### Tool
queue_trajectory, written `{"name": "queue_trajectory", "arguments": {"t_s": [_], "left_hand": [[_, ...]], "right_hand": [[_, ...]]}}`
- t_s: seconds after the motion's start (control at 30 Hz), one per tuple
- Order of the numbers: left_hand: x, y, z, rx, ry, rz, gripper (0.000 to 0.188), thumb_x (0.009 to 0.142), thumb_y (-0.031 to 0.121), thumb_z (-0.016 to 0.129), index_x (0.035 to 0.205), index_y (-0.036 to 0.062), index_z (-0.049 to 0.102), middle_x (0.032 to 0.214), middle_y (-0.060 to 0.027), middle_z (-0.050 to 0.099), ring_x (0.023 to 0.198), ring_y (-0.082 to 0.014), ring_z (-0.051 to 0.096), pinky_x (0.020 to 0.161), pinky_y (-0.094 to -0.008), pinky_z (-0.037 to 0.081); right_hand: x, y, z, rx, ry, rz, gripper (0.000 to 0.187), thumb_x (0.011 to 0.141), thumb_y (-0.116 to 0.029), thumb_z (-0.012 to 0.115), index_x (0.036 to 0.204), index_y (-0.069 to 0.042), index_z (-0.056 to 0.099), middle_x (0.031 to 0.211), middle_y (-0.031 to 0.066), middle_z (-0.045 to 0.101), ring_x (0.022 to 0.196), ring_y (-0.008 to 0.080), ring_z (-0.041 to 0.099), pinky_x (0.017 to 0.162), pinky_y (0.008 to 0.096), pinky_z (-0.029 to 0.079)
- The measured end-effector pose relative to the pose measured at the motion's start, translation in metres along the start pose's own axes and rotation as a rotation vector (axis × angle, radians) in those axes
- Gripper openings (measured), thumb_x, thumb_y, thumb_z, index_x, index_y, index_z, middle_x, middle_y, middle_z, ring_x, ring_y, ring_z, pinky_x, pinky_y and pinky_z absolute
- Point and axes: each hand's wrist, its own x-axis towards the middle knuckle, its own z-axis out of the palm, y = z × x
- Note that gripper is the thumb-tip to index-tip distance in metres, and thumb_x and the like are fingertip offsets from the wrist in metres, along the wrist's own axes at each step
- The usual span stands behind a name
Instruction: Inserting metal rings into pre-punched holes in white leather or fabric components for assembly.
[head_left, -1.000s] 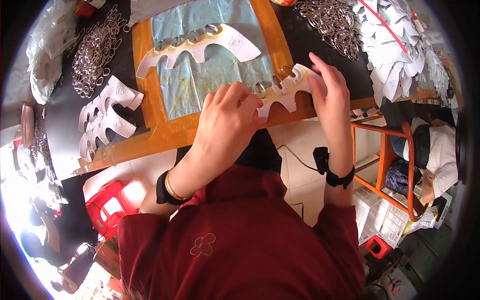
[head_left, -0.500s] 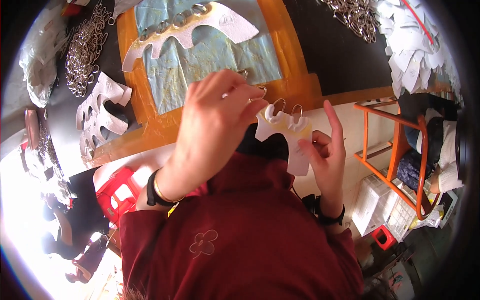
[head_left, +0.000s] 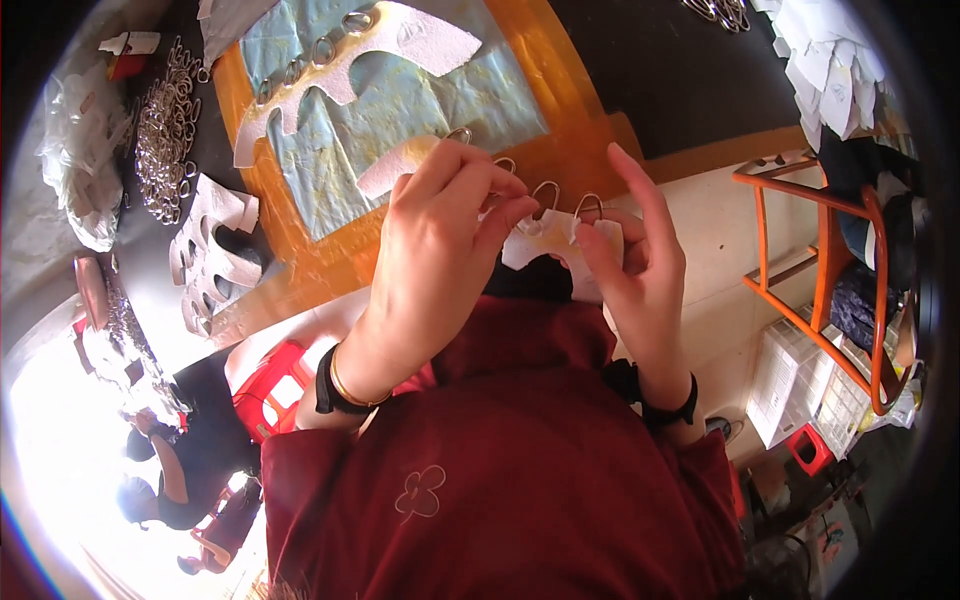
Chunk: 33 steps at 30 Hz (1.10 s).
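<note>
A white, scalloped cut piece [head_left: 545, 240] with yellowish smears along its edge is between my hands, at the table's near edge. Several metal oval rings [head_left: 546, 197] stand along its upper edge. My left hand [head_left: 430, 250] is closed in a pinch over the piece near the middle rings; its fingertips hide what exactly they grip. My right hand [head_left: 640, 255] grips the piece's right end, thumb in front by the rightmost ring [head_left: 589, 208], index finger raised. Beyond, a similar white piece [head_left: 410, 40] with rings lies on a blue sheet [head_left: 330, 190].
Brown tape [head_left: 580, 100] borders the sheet on the dark table. A pile of metal rings [head_left: 165, 140] and stacked scalloped pieces [head_left: 210, 240] lie left. White cut pieces [head_left: 835, 75] are heaped far right. An orange chair [head_left: 825, 270] stands right, a red stool [head_left: 270, 390] left.
My right hand has shifted up along the piece, its thumb now by the rightmost ring. My left hand still pinches near the middle rings. The whole view has shifted slightly.
</note>
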Motion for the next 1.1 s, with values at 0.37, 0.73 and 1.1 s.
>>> {"name": "queue_trajectory", "arguments": {"t_s": [0.37,0.73,1.1], "left_hand": [[0.003,-0.004,-0.004,0.151,-0.034,0.110,0.017,0.071,0.002,0.074,0.084,0.0040,0.064,0.094,-0.0065,0.059,0.086,-0.0239,0.059,0.073,-0.0344,0.047],[0.029,-0.018,-0.028,0.278,-0.316,0.518,0.017,0.074,0.009,0.073,0.081,0.0127,0.058,0.105,0.0028,0.065,0.106,-0.0210,0.053,0.094,-0.0404,0.032],[0.010,-0.013,-0.052,0.058,-0.216,0.498,0.023,0.073,0.005,0.075,0.085,0.0099,0.056,0.092,0.0002,0.067,0.096,-0.0227,0.053,0.087,-0.0393,0.035]], "right_hand": [[0.003,-0.002,0.004,-0.019,0.035,-0.075,0.058,0.086,0.005,0.059,0.139,-0.003,0.039,0.099,0.0105,0.064,0.080,0.0117,0.065,0.068,0.0234,0.055],[0.005,0.012,-0.009,-0.364,-0.019,-0.540,0.050,0.079,0.008,0.065,0.127,0.006,0.050,0.123,0.0215,0.059,0.095,0.0248,0.068,0.080,0.0313,0.056],[0.009,-0.010,-0.001,-0.094,-0.087,-0.459,0.075,0.081,0.010,0.061,0.144,0.003,0.022,0.147,0.0202,0.032,0.091,0.0164,0.062,0.076,0.0259,0.056]]}}
